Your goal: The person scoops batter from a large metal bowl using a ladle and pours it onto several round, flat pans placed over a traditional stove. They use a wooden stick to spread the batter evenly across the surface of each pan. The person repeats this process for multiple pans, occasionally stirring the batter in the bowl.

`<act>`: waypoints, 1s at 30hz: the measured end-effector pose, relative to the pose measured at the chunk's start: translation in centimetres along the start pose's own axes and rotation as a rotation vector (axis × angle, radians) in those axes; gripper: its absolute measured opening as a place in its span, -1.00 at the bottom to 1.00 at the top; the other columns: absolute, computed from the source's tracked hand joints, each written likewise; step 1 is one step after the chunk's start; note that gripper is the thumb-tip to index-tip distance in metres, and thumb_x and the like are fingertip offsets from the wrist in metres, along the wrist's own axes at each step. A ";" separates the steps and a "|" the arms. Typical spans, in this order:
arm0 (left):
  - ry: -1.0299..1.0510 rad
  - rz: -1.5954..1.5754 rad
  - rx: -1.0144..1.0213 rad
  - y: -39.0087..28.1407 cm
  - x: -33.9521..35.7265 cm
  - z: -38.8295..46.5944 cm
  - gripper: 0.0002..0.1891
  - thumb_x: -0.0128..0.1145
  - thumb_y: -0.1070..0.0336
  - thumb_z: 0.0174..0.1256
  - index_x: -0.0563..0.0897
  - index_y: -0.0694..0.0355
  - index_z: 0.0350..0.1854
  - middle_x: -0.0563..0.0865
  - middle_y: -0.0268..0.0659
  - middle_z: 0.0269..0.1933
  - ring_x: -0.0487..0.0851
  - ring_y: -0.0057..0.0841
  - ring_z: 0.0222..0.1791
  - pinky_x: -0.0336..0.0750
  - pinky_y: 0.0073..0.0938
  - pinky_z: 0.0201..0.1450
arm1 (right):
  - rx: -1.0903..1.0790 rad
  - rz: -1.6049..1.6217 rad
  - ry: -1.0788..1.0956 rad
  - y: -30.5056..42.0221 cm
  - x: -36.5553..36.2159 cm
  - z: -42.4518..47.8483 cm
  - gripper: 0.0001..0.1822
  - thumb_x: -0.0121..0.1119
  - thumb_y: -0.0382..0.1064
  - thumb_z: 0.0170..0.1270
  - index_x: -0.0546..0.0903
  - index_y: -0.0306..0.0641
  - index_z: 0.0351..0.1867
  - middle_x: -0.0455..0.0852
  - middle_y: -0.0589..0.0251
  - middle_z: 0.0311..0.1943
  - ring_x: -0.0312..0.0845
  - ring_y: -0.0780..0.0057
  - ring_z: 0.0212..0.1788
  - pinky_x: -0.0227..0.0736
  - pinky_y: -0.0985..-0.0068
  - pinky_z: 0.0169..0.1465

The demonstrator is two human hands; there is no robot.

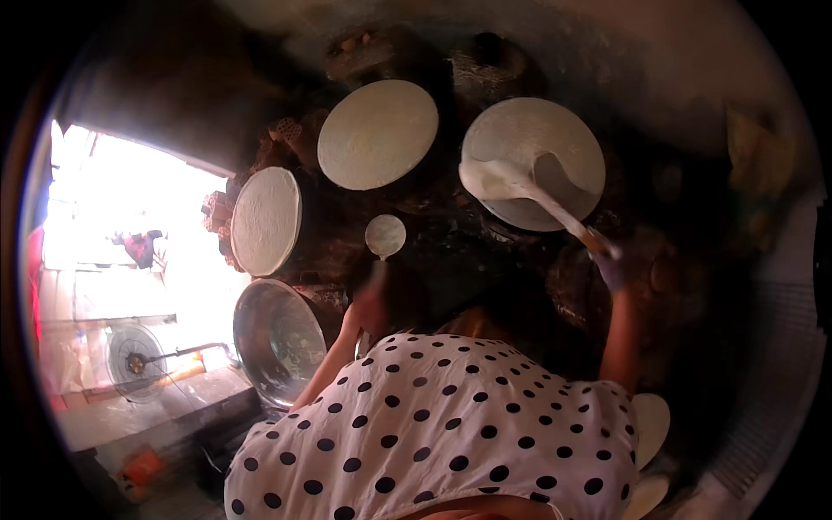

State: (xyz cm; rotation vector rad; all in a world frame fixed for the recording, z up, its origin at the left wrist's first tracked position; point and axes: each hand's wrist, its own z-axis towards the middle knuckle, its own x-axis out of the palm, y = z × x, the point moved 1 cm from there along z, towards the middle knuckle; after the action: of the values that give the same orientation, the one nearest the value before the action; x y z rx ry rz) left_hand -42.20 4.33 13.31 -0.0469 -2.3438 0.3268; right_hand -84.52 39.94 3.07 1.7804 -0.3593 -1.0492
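My right hand (611,265) grips the handle of a long spatula-like tool (552,209). White batter (491,179) is heaped at the tool's far end, over a round griddle (560,182) partly coated in a pale layer, with a darker bare patch. Lower and to the left, my left hand (374,312) is blurred and dim around the handle of a small round ladle (385,236), whose bowl looks pale. Beyond the ladle lies a round pale flatbread (378,135). Another flatbread (266,221) is at the left.
A large metal basin (279,341) stands left of my left arm. Perforated briquettes (220,211) are stacked behind the left flatbread. A fan (135,362) is at the far left by a bright opening. More pale rounds (652,429) show beside my right side.
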 end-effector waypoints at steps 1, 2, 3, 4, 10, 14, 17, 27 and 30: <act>0.020 0.007 -0.002 -0.4 -0.5 -0.2 -0.68 -0.21 0.24 0.51 0.43 0.08 0.22 0.24 -0.57 -0.60 0.21 -0.77 -0.75 0.20 -0.67 -0.66 | -0.121 0.121 -0.114 -0.3 0.2 -2.3 -0.49 0.22 -0.23 0.21 0.48 -0.10 0.24 0.68 0.22 -0.09 0.56 0.56 -0.14 0.48 0.53 -0.08; 0.056 0.058 -0.029 -0.7 -0.1 0.2 -0.67 -0.22 0.24 0.51 0.43 0.06 0.23 0.24 -0.57 -0.60 0.21 -0.76 -0.75 0.20 -0.67 -0.66 | -0.015 0.375 -0.310 -2.4 1.9 -4.4 -0.52 0.23 -0.26 0.21 0.51 -0.16 0.19 0.66 0.30 -0.10 0.53 0.59 -0.17 0.46 0.56 -0.11; 0.046 0.095 -0.042 -1.1 -0.2 0.4 -0.67 -0.22 0.25 0.51 0.43 0.05 0.23 0.24 -0.57 -0.60 0.20 -0.76 -0.75 0.20 -0.67 -0.66 | 0.088 0.632 -0.494 -3.9 3.9 -5.4 -0.56 0.24 -0.29 0.21 0.54 -0.22 0.15 0.63 0.38 -0.12 0.50 0.63 -0.19 0.45 0.59 -0.13; 0.005 0.123 -0.016 -1.5 -1.0 -0.6 -0.67 -0.22 0.25 0.51 0.44 0.04 0.23 0.24 -0.57 -0.60 0.20 -0.76 -0.75 0.20 -0.67 -0.66 | 0.374 0.672 -0.534 4.0 7.8 -5.4 -0.67 0.22 -0.21 0.26 0.62 -0.25 0.03 0.59 0.47 -0.35 0.46 0.66 -0.33 0.44 0.60 -0.24; -0.056 0.147 -0.088 -4.3 -3.8 -1.7 -0.68 -0.18 0.22 0.49 0.45 0.01 0.21 0.24 -0.58 -0.60 0.18 -0.77 -0.76 0.18 -0.67 -0.68 | 0.129 -0.221 -0.615 14.8 28.4 5.0 -0.33 -0.14 0.30 0.25 0.64 -0.35 -0.22 0.69 -0.11 -0.24 0.61 0.06 -0.11 0.40 0.13 -0.02; -0.009 0.169 -0.079 -6.6 -6.2 -3.9 -0.68 -0.16 0.22 0.48 0.44 -0.01 0.22 0.23 -0.59 -0.60 0.16 -0.78 -0.76 0.15 -0.67 -0.70 | 0.668 0.240 -0.450 11.0 31.3 3.9 -0.56 0.01 0.14 0.20 0.62 -0.21 -0.32 0.68 0.11 -0.45 0.61 0.24 -0.43 0.46 0.27 -0.36; -0.100 0.200 -0.003 -7.9 -10.0 -5.4 -0.67 -0.17 0.22 0.48 0.43 -0.03 0.23 0.22 -0.59 -0.60 0.16 -0.79 -0.76 0.13 -0.67 -0.72 | 0.679 0.709 -0.535 13.0 28.3 -0.5 -0.81 0.17 -0.09 0.13 0.50 -0.10 -0.48 0.45 0.38 -0.77 0.32 0.50 -0.82 0.19 0.50 -0.76; -0.163 0.258 0.041 -10.5 -17.0 -4.3 -0.67 -0.18 0.22 0.49 0.42 -0.02 0.24 0.23 -0.59 -0.60 0.17 -0.78 -0.77 0.14 -0.68 -0.72 | 0.869 0.806 -0.508 14.4 34.3 5.8 -0.78 0.17 -0.17 0.12 0.51 -0.20 -0.60 0.45 0.27 -0.81 0.31 0.47 -0.85 0.24 0.46 -0.74; -0.158 0.218 0.033 -10.4 -15.9 -4.6 -0.67 -0.18 0.22 0.49 0.42 -0.01 0.25 0.23 -0.58 -0.60 0.18 -0.78 -0.76 0.15 -0.68 -0.72 | 0.756 0.650 -0.564 11.9 31.6 0.8 -0.75 0.15 -0.13 0.16 0.55 -0.26 -0.53 0.50 0.26 -0.79 0.36 0.45 -0.82 0.27 0.44 -0.72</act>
State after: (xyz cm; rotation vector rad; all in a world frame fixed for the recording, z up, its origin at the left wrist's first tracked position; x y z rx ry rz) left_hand -27.02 -6.79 8.08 -0.2711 -2.4943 0.4926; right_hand -64.27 13.47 -2.26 1.7299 -1.7402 -0.9648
